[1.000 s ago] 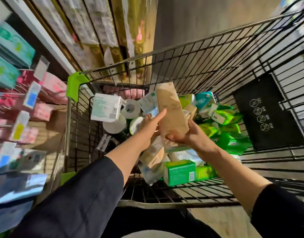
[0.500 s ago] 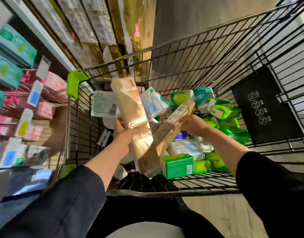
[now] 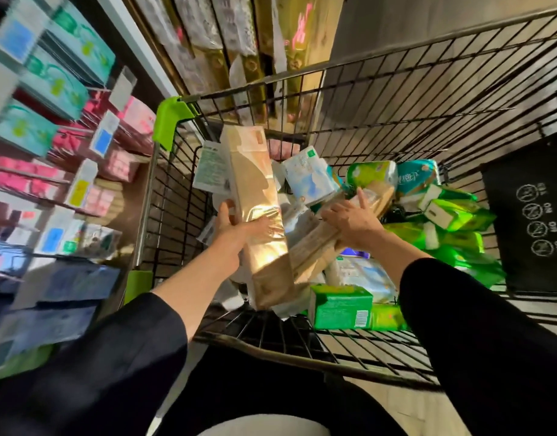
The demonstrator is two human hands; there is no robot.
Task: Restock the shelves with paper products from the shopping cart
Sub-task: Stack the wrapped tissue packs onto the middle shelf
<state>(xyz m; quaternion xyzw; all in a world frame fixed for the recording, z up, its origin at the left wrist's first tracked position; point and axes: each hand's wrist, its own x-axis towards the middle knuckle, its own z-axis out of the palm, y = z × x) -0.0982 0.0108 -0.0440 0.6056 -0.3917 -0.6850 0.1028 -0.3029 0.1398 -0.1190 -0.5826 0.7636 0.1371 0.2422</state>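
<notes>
Leftmost, the shelves (image 3: 66,171) carry teal, pink and blue packs with price tags along the rails; blurred, so labels unreadable. Shopping cart (image 3: 396,99) parked just beside them, likely so stock passes across in one short reach.

Left hand (image 3: 236,234): grip closed round the middle of a long tan pack (image 3: 258,212), thumb across its front, pack nearly upright and lifted clear above the heap. Held mid-length probably for balance.

Right of that grip, the right hand (image 3: 349,221) lies on a second tan pack (image 3: 321,247) slanting in the heap, fingers spread over it; whether they curl round it I cannot tell. Looks like gathering a matching pair.

Beyond the right grip: green packs (image 3: 447,212), a green box (image 3: 340,306) nearer the body.
</notes>
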